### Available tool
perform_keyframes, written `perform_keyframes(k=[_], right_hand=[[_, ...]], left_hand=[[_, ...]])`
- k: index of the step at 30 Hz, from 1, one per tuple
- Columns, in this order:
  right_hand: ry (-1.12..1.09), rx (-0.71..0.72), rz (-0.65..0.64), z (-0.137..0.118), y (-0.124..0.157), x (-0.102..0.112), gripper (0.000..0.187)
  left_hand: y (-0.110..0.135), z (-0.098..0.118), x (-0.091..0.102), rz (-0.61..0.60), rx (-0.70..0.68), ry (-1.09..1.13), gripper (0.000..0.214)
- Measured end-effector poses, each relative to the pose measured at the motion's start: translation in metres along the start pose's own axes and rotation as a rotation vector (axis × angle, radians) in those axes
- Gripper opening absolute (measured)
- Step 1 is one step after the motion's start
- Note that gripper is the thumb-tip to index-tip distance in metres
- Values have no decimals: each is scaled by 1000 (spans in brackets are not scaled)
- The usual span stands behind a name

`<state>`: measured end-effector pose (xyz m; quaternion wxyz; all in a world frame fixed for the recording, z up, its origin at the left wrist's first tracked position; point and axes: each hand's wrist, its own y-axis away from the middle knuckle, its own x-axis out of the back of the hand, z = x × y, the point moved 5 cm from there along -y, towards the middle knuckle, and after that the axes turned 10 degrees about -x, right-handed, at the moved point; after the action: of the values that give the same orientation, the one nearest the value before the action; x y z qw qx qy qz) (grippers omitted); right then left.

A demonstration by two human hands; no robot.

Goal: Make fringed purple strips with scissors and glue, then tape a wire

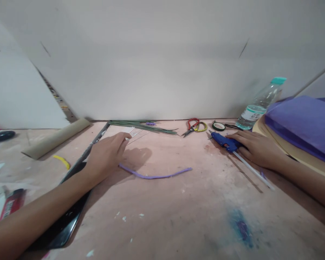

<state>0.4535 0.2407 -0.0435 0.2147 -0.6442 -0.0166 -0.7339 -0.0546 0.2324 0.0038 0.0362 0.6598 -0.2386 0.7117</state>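
Note:
My left hand reaches to the back of the table with its fingers drawn together at the end of a bunch of thin white wires. Exactly how many wires it grips is hidden by the fingers. A narrow purple strip lies in a curve on the table just right of that hand. My right hand is closed over the grip of a blue hot glue gun. The gun rests low over the table, nozzle pointing left, with a long white glue stick trailing out behind it.
Green stems lie along the back wall beside scissors and green tape. A water bottle and purple sheets stand right. Left are a cardboard tube, dark tray, red lighter and yellow piece.

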Motion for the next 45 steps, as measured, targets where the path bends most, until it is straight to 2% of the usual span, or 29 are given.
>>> perform_keyframes(k=[7, 13, 18, 25, 31, 36, 45], right_hand=[[-23, -4, 16, 5, 1, -7, 38], [-29, 2, 28, 5, 1, -10, 41], [-22, -16, 26, 2, 1, -6, 46], [-6, -35, 10, -1, 0, -2, 47], [10, -33, 12, -3, 2, 1, 46], [19, -20, 21, -1, 2, 0, 45], [3, -1, 5, 6, 2, -7, 41]], left_hand=[[0, -15, -6, -221, 193, -113, 32], [0, -19, -12, -291, 218, -107, 35], [-1, -13, -11, -212, 150, -91, 34], [-4, -1, 4, -53, 133, -89, 19], [-1, 7, 13, 49, 73, -90, 19], [2, 10, 8, 19, -4, -87, 28], [3, 11, -12, -170, -244, -79, 29]])
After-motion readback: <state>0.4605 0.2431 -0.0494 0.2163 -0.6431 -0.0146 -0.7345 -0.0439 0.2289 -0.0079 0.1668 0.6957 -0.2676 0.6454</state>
